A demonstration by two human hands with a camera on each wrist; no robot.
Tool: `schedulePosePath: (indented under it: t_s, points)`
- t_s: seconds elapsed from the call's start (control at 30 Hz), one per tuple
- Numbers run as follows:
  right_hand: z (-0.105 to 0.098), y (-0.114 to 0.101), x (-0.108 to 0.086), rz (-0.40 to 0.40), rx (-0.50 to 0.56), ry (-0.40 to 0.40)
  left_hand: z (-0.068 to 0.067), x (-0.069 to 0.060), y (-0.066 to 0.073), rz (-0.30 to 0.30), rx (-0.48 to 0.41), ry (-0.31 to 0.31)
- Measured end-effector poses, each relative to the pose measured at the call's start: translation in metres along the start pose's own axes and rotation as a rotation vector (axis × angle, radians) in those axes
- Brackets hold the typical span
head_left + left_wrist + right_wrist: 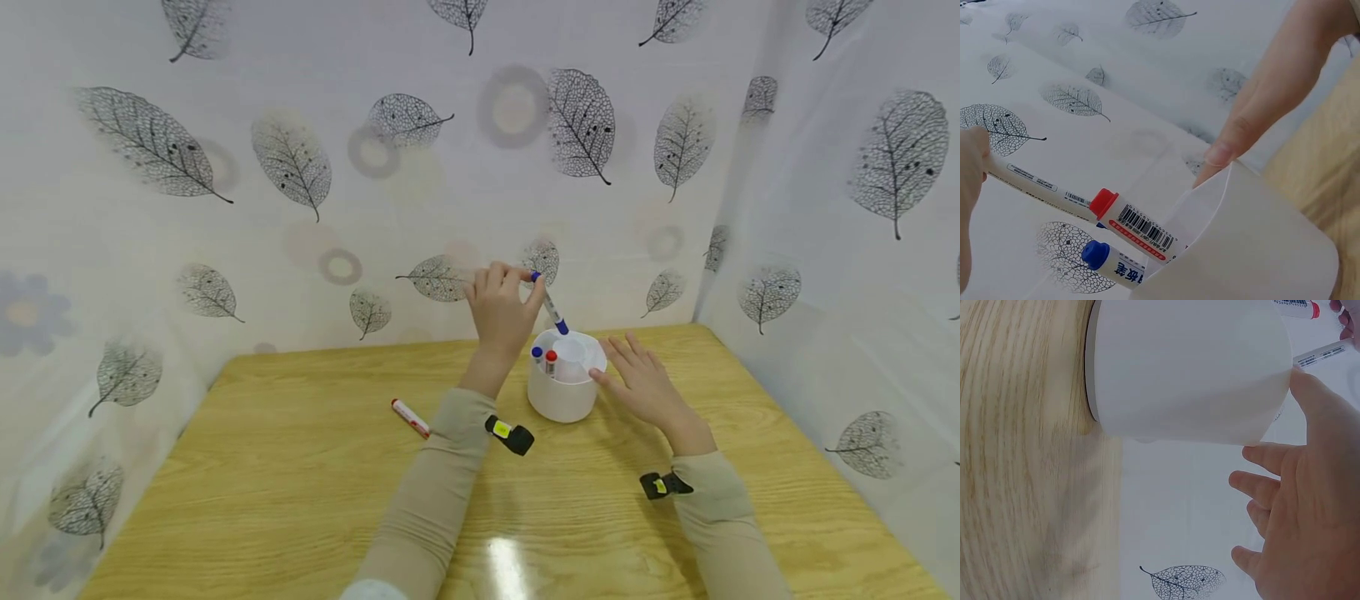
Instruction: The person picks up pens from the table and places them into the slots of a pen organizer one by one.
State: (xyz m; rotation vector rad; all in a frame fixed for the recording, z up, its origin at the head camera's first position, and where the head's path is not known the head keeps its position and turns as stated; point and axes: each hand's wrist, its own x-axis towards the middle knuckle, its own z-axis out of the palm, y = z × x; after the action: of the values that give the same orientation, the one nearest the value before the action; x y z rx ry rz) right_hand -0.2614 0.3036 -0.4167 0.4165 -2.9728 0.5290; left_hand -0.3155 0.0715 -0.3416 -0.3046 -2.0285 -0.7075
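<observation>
My left hand (501,308) pinches a white marker with blue ends (553,312) by its upper end. The marker slants down, with its lower end over the opening of a white round pen holder (562,402). Inside the holder stand a red-capped marker (1138,230) and a blue-capped marker (1114,265), side by side in one compartment. My right hand (643,387) rests against the holder's right side, thumb at the rim and fingers spread loosely. In the right wrist view, the thumb and index fingertip (1254,452) touch the holder's wall.
Left of the holder, a white marker with a red cap (410,418) lies on the wooden table (300,500), close to my left sleeve. A pale curtain with leaf prints (300,242) hangs behind the table and along its right side.
</observation>
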Motion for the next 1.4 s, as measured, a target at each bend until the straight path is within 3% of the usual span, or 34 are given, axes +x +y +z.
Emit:
schedulePosePath:
  t_s: [0.13, 0.4, 0.8, 1.1, 1.4]
  points:
    - [-0.001, -0.001, 0.0, 0.0, -0.003, -0.002, 0.0, -0.002, 0.003, 0.032, 0.034, -0.038]
    - [-0.001, -0.003, -0.002, 0.0, -0.015, 0.0, -0.007, -0.004, 0.008, 0.058, 0.094, -0.171]
    - [0.001, -0.007, 0.005, 0.018, -0.012, 0.008, -0.009, 0.0, 0.0, 0.063, 0.101, -0.291]
    - [0.003, -0.01, 0.006, 0.022, -0.013, 0.018, -0.02, -0.008, -0.006, 0.08, 0.09, -0.242]
    - [0.002, -0.012, 0.004, 0.031, -0.008, 0.009, -0.036, -0.024, -0.023, 0.065, 0.064, -0.167]
